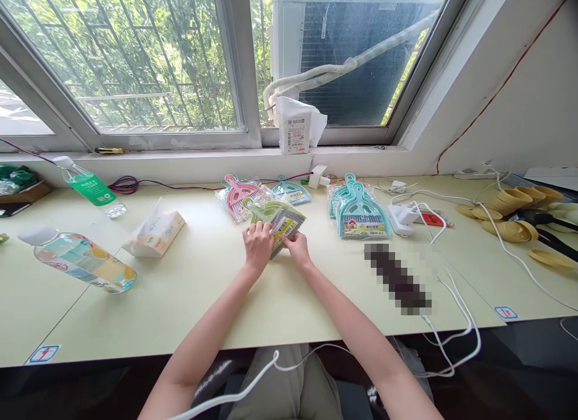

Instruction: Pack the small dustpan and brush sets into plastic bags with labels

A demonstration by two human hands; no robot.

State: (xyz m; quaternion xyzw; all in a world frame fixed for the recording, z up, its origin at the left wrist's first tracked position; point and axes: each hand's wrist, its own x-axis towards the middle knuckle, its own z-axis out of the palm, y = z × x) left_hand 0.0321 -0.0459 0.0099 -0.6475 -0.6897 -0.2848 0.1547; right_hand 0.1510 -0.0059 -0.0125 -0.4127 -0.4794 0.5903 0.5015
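Observation:
Between my hands is a green mini dustpan and brush set (288, 221) with a printed label, tilted over the table. My left hand (259, 245) is closed on its left side, fingers curled over the front. My right hand (296, 248) pinches the lower edge near the label. Just behind it, a pink dustpan and brush set (239, 194) in clear plastic lies on the table. Beside that is a blue-green set (291, 191), partly hidden by the green one. To the right, several teal sets (362, 212) overlap in a pile.
Two bottles, one green-labelled (93, 188) and one fruit-printed (85, 260), and a tissue pack (156, 230) are at left. At right are a power strip (401, 220), white cables, a pixelated dark object (397, 278) and yellow cup-like pieces (510, 230). A window sill borders the back.

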